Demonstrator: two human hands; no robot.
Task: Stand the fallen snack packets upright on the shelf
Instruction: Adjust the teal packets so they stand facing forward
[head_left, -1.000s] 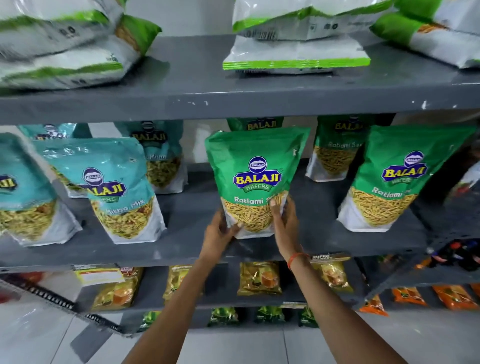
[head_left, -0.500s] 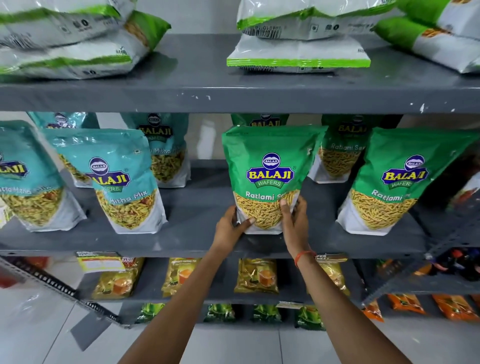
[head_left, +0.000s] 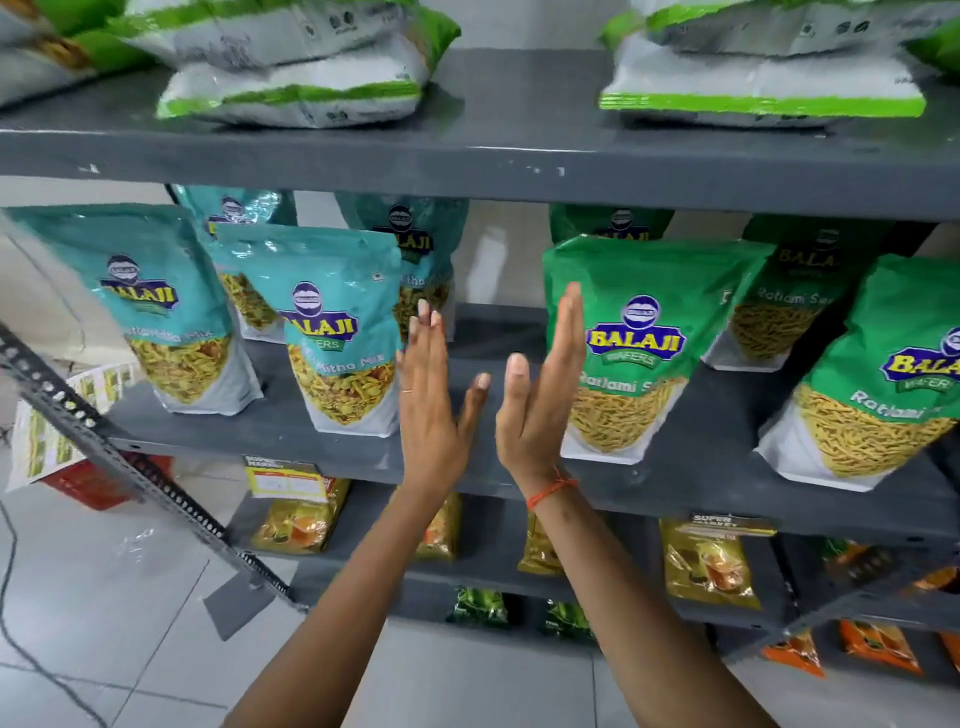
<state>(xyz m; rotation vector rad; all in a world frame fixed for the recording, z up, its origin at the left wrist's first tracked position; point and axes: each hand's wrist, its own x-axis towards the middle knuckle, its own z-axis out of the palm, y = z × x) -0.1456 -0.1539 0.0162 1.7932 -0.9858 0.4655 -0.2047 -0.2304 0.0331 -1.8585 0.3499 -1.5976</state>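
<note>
Four teal packets (head_left: 332, 332), four green packets (head_left: 639, 338), two hands (head_left: 431, 410)

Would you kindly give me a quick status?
Left hand and right hand open, empty. Green packet upright on shelf. Nothing in the way.

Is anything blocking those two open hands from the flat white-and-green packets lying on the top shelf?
Yes. The top shelf board lies above both the left hand and right hand, which are open in front of the middle shelf. The flat packets lie on that board, so the hands must come round its front edge.
</note>
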